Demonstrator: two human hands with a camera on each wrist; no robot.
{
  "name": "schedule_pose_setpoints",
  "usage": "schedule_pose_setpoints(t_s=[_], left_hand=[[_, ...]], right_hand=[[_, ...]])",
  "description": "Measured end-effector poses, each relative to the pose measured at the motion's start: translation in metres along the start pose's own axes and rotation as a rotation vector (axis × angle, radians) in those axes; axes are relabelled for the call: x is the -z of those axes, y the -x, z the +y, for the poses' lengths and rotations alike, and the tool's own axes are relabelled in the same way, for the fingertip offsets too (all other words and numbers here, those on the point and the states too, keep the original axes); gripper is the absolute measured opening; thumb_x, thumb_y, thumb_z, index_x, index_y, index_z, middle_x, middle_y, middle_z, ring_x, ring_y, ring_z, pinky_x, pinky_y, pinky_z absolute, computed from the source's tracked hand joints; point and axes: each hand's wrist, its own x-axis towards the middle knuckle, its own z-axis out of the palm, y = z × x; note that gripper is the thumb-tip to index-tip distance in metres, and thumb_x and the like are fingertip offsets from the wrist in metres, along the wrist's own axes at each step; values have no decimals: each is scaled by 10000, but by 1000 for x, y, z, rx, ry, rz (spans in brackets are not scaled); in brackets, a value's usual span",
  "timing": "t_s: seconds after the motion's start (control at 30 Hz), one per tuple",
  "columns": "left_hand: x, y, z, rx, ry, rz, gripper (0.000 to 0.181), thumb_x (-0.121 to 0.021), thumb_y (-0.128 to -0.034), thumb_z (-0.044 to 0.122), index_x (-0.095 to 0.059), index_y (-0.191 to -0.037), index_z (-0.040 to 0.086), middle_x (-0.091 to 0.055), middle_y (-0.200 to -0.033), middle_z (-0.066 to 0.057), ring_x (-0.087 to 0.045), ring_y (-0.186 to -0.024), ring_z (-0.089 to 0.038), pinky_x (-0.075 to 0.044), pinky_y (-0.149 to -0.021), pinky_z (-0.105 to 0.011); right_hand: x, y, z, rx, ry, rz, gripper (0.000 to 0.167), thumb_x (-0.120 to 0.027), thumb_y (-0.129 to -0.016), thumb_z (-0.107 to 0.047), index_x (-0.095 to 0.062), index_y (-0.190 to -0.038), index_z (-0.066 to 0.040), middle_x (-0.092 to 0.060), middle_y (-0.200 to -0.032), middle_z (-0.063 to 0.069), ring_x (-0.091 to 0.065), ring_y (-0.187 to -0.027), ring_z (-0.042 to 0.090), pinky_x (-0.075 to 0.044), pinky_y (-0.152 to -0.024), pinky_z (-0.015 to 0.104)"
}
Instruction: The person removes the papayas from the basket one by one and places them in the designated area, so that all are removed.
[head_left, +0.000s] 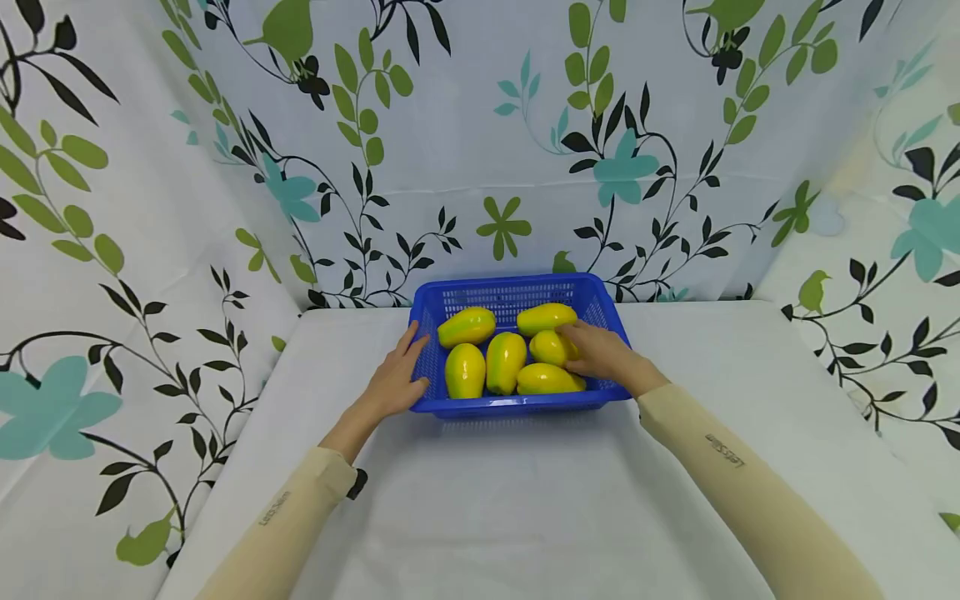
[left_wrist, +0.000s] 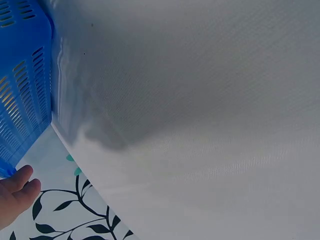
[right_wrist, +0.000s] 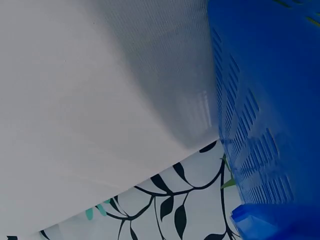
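Observation:
A blue plastic basket (head_left: 517, 406) with slotted walls stands on the white table and holds several glossy yellow-green mangoes. At its left side my left hand (head_left: 392, 377) touches the rim, fingers spread and fairly straight. In the left wrist view, fingertips of the left hand (left_wrist: 17, 192) show beside the basket's corner (left_wrist: 30, 65). My right hand (head_left: 603, 354) reaches over the right rim and grips a mango (head_left: 551, 347) on the right side, between thumb and fingers. Only the basket wall (right_wrist: 260, 125) shows in the right wrist view; the right hand is out of that frame.
Other mangoes (head_left: 467, 327) lie close around the held one, some touching it. White table surface (head_left: 510, 500) extends in front of the basket and to both sides. A leaf-and-flower patterned curtain (head_left: 450, 167) hangs behind the table and along both sides.

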Motion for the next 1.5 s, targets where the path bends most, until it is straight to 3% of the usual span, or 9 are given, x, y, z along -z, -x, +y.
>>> schedule_pose_setpoints(t_s=[0.23,0.53,0.7,0.9,1.27,1.5], left_hand=[[8,2,-8,12,10,15,754,-494,-813,151,-300,-1521,-21,-35,-1642,-178,-317,-1364,-518,-285,-1050,-703],[10,11,-17,4,9,26,749,-492,-813,117,-288,-1514,-49,-41,-1631,-217,-272,-1391,-524,-258,-1066,-701],[9,24,-22,23,22,29,740,-495,-817,115,-295,-1509,-54,-51,-1626,-226,-273,-1383,-541,-259,-1048,-721],[7,30,-28,27,30,32,727,-499,-830,95,-290,-1509,-58,-39,-1627,-227,-277,-1374,-552,-252,-1038,-736],[-5,11,-19,-21,51,24,741,-497,-822,94,-281,-1516,-53,-28,-1633,-212,-274,-1386,-534,-258,-1053,-716],[-7,-1,-6,-55,54,38,740,-489,-814,93,-291,-1511,-56,-45,-1630,-219,-265,-1394,-530,-265,-1050,-714]], right_hand=[[20,-6,-8,47,-3,106,623,-688,-909,-289,-458,-1432,-42,-579,-1285,198,-591,-1082,338,-507,-924,538],[49,1,3,19,-21,434,608,-708,-872,-266,-476,-1380,-26,-584,-1263,213,-581,-1030,358,-532,-829,522],[53,7,15,-47,-10,527,591,-694,-866,-258,-500,-1363,-3,-596,-1201,231,-582,-955,362,-542,-769,510],[42,15,38,-215,12,522,592,-656,-872,-307,-502,-1366,-20,-592,-1130,229,-561,-900,357,-525,-717,514],[11,38,85,-394,7,477,607,-662,-881,-365,-499,-1332,8,-580,-1045,256,-573,-851,392,-498,-658,521],[0,48,100,-483,-1,406,638,-617,-904,-394,-484,-1361,32,-582,-1101,288,-576,-904,401,-504,-727,542]])
